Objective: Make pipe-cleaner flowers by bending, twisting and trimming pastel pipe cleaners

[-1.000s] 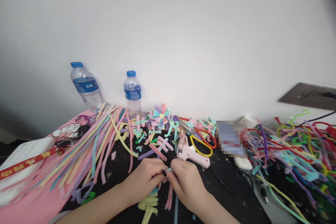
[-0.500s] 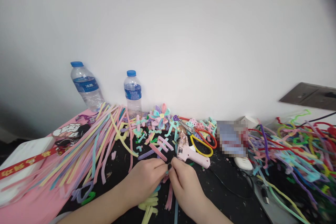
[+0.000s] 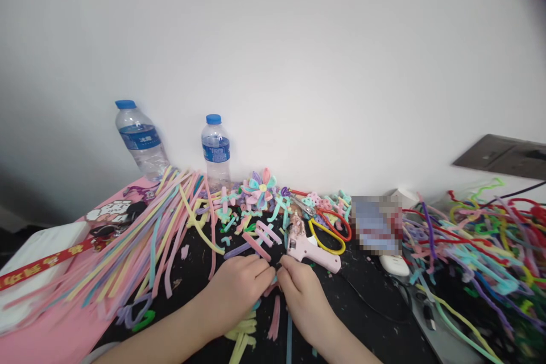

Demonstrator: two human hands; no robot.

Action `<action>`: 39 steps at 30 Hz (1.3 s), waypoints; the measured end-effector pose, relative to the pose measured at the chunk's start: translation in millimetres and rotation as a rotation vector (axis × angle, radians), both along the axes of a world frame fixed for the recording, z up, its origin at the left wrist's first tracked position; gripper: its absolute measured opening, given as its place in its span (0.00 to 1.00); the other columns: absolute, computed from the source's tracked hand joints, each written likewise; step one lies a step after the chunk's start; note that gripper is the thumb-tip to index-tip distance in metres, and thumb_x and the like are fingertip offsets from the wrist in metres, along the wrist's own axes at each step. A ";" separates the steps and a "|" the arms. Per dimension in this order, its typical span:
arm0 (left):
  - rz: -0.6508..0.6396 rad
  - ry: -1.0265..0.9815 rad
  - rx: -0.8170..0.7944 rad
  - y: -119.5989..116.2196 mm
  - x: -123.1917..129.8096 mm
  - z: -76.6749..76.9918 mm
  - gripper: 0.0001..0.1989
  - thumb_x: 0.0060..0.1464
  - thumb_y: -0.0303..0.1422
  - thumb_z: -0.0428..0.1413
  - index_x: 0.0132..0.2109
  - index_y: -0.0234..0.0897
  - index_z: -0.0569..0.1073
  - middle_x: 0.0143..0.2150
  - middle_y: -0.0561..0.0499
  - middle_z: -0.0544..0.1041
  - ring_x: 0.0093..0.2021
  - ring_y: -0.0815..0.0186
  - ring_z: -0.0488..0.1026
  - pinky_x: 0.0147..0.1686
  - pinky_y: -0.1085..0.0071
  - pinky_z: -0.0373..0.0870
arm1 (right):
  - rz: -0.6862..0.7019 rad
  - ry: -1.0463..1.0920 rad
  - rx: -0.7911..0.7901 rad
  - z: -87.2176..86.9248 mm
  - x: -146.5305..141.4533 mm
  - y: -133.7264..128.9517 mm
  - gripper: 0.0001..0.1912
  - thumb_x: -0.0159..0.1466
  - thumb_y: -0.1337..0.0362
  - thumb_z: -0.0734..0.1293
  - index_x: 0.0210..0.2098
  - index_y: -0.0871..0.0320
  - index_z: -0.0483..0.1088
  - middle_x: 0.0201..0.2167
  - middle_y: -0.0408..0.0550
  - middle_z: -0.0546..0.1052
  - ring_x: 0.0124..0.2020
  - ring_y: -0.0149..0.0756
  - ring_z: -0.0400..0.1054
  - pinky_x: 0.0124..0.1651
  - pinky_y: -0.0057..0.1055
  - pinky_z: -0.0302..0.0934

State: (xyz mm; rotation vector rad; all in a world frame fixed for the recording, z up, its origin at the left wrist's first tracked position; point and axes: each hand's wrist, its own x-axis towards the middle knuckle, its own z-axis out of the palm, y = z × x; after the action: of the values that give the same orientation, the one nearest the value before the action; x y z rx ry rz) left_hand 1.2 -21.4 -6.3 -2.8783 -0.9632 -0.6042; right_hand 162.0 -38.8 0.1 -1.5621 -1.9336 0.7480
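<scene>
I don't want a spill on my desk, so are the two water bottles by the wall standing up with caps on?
Yes. Both water bottles stand upright against the wall, each with its blue cap on.

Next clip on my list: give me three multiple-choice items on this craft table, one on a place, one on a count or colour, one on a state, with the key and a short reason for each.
1. Where does the glue gun lie?
A. just beyond the hands
B. on the pink mat at the left
C. between the two bottles

2. How many water bottles stand against the wall?
A. one
B. two
C. four

3. How are the two hands placed?
A. far apart, flat on the table
B. close together, fingertips meeting over a small piece
C. one raised to the wall

Key: 1 A, it lies on the black table past the right hand. 2 B, one bottle and a second bottle, both blue-capped. 3 B, the left hand and right hand pinch together.
</scene>
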 end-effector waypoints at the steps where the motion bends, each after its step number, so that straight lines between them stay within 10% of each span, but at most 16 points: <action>1: -0.016 -0.002 0.006 1.2 0.0 0.9 0.12 0.58 0.23 0.42 0.29 0.35 0.65 0.27 0.52 0.68 0.27 0.65 0.63 0.25 0.69 0.55 | 0.003 0.020 -0.005 0.2 0.5 1.1 0.14 0.60 0.72 0.53 0.20 0.56 0.47 0.17 0.37 0.55 0.21 0.29 0.48 0.24 0.28 0.41; 9: -0.134 -0.126 -0.131 6.8 -3.1 11.0 0.17 0.59 0.23 0.38 0.26 0.34 0.65 0.24 0.51 0.64 0.24 0.67 0.58 0.23 0.71 0.52 | 0.127 0.309 -0.058 4.4 1.7 5.1 0.13 0.61 0.68 0.53 0.21 0.55 0.47 0.19 0.38 0.51 0.22 0.29 0.47 0.24 0.27 0.44; 21: -0.155 -0.879 -1.608 3.1 4.8 13.9 0.17 0.54 0.41 0.52 0.25 0.30 0.66 0.17 0.57 0.62 0.17 0.76 0.56 0.19 0.77 0.49 | 0.101 0.297 0.235 6.6 -2.1 -9.8 0.12 0.65 0.66 0.52 0.24 0.55 0.51 0.22 0.39 0.56 0.24 0.30 0.53 0.28 0.26 0.51; 27: -0.279 -0.954 -1.960 -1.6 2.3 13.9 0.19 0.47 0.43 0.58 0.22 0.32 0.64 0.12 0.59 0.58 0.13 0.77 0.51 0.17 0.77 0.49 | 0.288 0.230 0.372 14.9 0.4 -16.7 0.10 0.64 0.70 0.51 0.26 0.56 0.52 0.24 0.41 0.58 0.26 0.31 0.54 0.29 0.28 0.51; 30: -0.258 -0.821 -1.721 0.0 -0.6 12.3 0.19 0.52 0.44 0.52 0.24 0.32 0.65 0.15 0.57 0.60 0.15 0.75 0.54 0.18 0.76 0.50 | 0.328 0.190 0.385 15.2 3.5 -13.2 0.11 0.64 0.70 0.51 0.25 0.56 0.53 0.24 0.42 0.59 0.26 0.32 0.54 0.29 0.29 0.50; 35: -0.147 -0.443 -0.664 3.4 -3.0 12.8 0.17 0.61 0.30 0.40 0.26 0.34 0.65 0.25 0.52 0.64 0.28 0.68 0.61 0.29 0.73 0.57 | 0.150 0.203 0.154 7.5 3.7 -2.4 0.15 0.66 0.66 0.51 0.22 0.56 0.50 0.20 0.38 0.56 0.22 0.29 0.52 0.25 0.27 0.47; 39: -0.154 -0.200 -0.191 6.2 -2.6 10.0 0.17 0.59 0.23 0.38 0.26 0.34 0.65 0.25 0.50 0.64 0.26 0.67 0.57 0.25 0.71 0.53 | 0.068 0.215 0.104 0.5 0.1 1.6 0.15 0.63 0.68 0.54 0.21 0.55 0.48 0.17 0.37 0.53 0.20 0.28 0.48 0.21 0.27 0.44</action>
State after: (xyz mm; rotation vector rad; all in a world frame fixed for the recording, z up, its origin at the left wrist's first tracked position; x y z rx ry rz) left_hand -1.3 -15.3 3.7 -3.1312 -0.8691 -0.8716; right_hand 162.0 -37.1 0.6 -1.3039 -1.8439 0.7958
